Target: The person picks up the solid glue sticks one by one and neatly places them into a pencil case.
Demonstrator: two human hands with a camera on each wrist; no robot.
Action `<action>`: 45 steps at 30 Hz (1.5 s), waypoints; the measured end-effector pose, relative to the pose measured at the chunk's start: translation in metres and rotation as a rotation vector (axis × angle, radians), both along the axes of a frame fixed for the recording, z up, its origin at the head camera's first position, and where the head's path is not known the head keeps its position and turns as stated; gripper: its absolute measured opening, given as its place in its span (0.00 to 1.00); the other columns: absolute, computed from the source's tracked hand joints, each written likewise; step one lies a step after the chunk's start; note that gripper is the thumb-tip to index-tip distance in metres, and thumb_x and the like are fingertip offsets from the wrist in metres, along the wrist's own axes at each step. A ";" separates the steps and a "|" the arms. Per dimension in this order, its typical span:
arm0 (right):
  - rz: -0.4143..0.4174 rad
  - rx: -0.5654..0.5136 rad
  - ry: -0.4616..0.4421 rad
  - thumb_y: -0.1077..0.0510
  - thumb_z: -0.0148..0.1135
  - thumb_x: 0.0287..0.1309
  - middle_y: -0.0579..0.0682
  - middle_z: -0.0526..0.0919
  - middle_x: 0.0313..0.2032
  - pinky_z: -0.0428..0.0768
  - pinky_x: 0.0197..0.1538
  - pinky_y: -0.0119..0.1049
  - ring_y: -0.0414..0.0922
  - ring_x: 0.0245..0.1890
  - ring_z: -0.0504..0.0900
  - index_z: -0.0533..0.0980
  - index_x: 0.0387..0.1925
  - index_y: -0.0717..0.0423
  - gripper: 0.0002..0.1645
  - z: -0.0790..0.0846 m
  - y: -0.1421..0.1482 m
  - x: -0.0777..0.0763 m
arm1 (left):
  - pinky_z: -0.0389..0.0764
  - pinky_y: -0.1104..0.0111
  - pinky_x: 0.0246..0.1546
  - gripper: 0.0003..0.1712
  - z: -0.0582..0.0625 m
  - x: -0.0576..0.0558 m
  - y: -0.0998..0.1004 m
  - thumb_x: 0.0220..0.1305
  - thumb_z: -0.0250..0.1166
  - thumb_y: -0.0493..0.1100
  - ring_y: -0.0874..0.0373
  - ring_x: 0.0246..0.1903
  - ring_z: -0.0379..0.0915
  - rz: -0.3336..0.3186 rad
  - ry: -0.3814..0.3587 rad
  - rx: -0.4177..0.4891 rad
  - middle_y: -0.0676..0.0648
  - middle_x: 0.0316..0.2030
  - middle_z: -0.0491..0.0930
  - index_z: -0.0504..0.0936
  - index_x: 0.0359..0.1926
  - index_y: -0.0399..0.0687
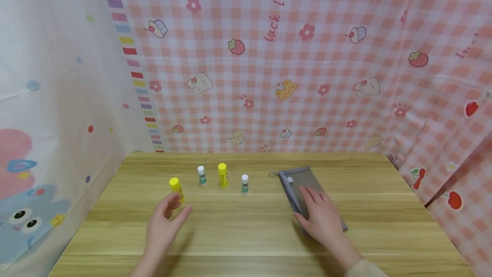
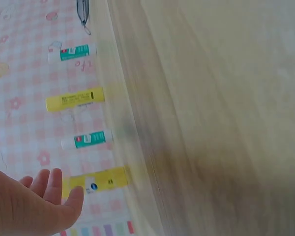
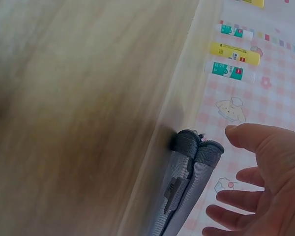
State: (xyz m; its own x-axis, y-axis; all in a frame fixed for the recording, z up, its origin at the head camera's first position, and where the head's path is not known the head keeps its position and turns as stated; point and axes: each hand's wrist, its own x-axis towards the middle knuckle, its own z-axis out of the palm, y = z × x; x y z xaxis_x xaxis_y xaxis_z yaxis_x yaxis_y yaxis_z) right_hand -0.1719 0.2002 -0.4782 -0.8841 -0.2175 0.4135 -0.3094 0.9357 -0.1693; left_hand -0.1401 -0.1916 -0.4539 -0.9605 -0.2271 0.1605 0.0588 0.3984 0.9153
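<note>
Four upright glue sticks would exceed the count, so several stand in a loose row left of centre. My left hand, fingers loosely bent and thumb apart, is beside the leftmost yellow glue stick, partly covering it; contact cannot be told. Rightward stand a white-and-teal glue stick, a second yellow one and another white-and-teal one. On the right lies a grey zip pouch, its zipper edge facing left. My right hand is over the pouch, fingers spread, gripping nothing in the right wrist view.
Everything stands on a wood-grain table. A pink checked curtain hangs behind its far edge. A white printed curtain hangs at the left, and checked cloth continues on the right.
</note>
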 end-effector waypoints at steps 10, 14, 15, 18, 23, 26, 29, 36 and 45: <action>-0.054 0.008 -0.121 0.49 0.75 0.50 0.65 0.77 0.58 0.78 0.52 0.60 0.65 0.53 0.77 0.70 0.66 0.59 0.43 0.000 -0.005 -0.002 | 0.75 0.86 0.43 0.35 0.000 -0.010 -0.021 0.65 0.69 0.46 0.69 0.46 0.73 0.097 -0.059 0.126 0.36 0.59 0.75 0.68 0.66 0.35; -0.064 0.007 -0.168 0.50 0.74 0.52 0.67 0.77 0.58 0.79 0.51 0.61 0.67 0.52 0.77 0.69 0.67 0.59 0.43 0.000 -0.008 -0.002 | 0.75 0.86 0.41 0.35 0.002 -0.012 -0.025 0.66 0.67 0.47 0.73 0.43 0.70 0.124 -0.085 0.153 0.35 0.60 0.74 0.67 0.67 0.34; -0.063 0.008 -0.176 0.50 0.74 0.53 0.68 0.77 0.58 0.78 0.52 0.61 0.67 0.52 0.78 0.69 0.67 0.59 0.43 0.000 -0.008 -0.002 | 0.74 0.86 0.41 0.35 0.002 -0.012 -0.026 0.67 0.67 0.47 0.73 0.43 0.70 0.127 -0.089 0.159 0.35 0.60 0.74 0.66 0.67 0.34; -0.067 0.023 -0.198 0.51 0.73 0.54 0.69 0.76 0.58 0.77 0.55 0.61 0.68 0.53 0.77 0.68 0.68 0.61 0.43 -0.001 -0.011 -0.002 | 0.73 0.87 0.41 0.37 0.003 -0.014 -0.029 0.67 0.66 0.50 0.67 0.46 0.70 0.139 -0.110 0.169 0.36 0.61 0.73 0.66 0.68 0.35; -0.103 0.044 -0.263 0.51 0.71 0.56 0.70 0.72 0.61 0.72 0.57 0.67 0.68 0.58 0.72 0.67 0.68 0.62 0.42 -0.003 -0.014 -0.003 | 0.72 0.87 0.40 0.38 0.001 -0.019 -0.032 0.67 0.67 0.51 0.57 0.50 0.69 0.151 -0.119 0.162 0.37 0.61 0.73 0.66 0.68 0.36; -0.120 0.057 -0.295 0.51 0.69 0.57 0.71 0.71 0.62 0.70 0.56 0.71 0.70 0.60 0.70 0.68 0.67 0.63 0.39 -0.005 -0.015 -0.004 | 0.72 0.87 0.40 0.36 -0.001 -0.022 -0.033 0.66 0.67 0.50 0.60 0.47 0.70 0.159 -0.104 0.148 0.35 0.60 0.74 0.67 0.67 0.34; -0.127 0.065 -0.302 0.53 0.67 0.58 0.72 0.71 0.62 0.69 0.56 0.72 0.70 0.60 0.69 0.69 0.65 0.64 0.37 -0.006 -0.016 -0.004 | 0.72 0.87 0.39 0.36 -0.003 -0.024 -0.035 0.66 0.67 0.50 0.68 0.43 0.70 0.171 -0.102 0.153 0.34 0.60 0.74 0.67 0.67 0.33; -0.142 0.069 -0.325 0.56 0.64 0.61 0.72 0.70 0.62 0.67 0.57 0.74 0.71 0.62 0.67 0.71 0.64 0.66 0.32 -0.005 -0.019 -0.004 | 0.73 0.87 0.40 0.35 -0.008 -0.033 -0.038 0.67 0.66 0.47 0.77 0.39 0.70 0.200 -0.110 0.268 0.32 0.62 0.71 0.66 0.68 0.33; -0.147 0.066 -0.336 0.60 0.57 0.64 0.71 0.70 0.62 0.67 0.57 0.73 0.70 0.63 0.66 0.71 0.63 0.67 0.27 -0.005 -0.022 -0.004 | 0.72 0.86 0.43 0.37 -0.015 -0.045 -0.040 0.68 0.65 0.42 0.74 0.44 0.69 0.128 -0.115 0.365 0.33 0.66 0.66 0.60 0.72 0.34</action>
State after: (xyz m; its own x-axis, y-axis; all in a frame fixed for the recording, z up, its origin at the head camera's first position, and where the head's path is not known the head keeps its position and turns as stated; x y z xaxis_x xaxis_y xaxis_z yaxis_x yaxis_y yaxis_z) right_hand -0.1762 0.1779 -0.4836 -0.9919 -0.0946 0.0847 -0.1084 0.9784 -0.1762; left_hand -0.1854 -0.2319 -0.4685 -0.9279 -0.3681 -0.0600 -0.0817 0.0438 0.9957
